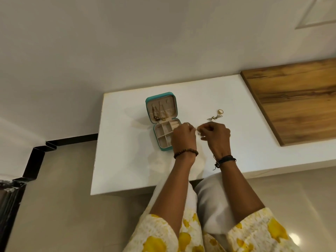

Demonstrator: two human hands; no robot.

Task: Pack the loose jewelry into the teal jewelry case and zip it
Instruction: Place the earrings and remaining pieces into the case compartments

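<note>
**Inspector:** Start with the teal jewelry case point(164, 122).

**Assistant:** It stands open on the white table point(127, 160), towards the far left part of the top. It is square with rounded corners, teal outside and pale beige inside. The lid point(161, 108) is tilted back; gold-coloured chains and pendants point(158, 115) hang against its lining. The base is split by thin walls into small square and oblong compartments; the ones in view look bare, though the right side of the base is hidden.

**Inspector:** Hidden by what?

**Assistant:** The left hand point(183, 136). It hovers over the case's right edge, fingers drawn together. The right hand point(215, 135) is just beside it, fingers likewise pinched. Between the two sets of fingertips sits a small pale piece point(197, 130), thin and light; both hands seem to pinch it, but it is too small and blurred to name.

**Inspector:** Loose items?

**Assistant:** A gold ring point(220, 111) and a pair of small gold earrings point(214, 118) lie on the table beyond the right hand, close together, apart from the case.

**Inspector:** Surroundings?

**Assistant:** The tabletop is smooth, matt and white. A wood-grain panel point(298, 102), brown and streaked, adjoins it on the right. There is a dark beaded bracelet point(185, 153) on the left wrist, black cords point(224, 160) on the right, and white sleeves with yellow blotches point(254, 231).
</note>
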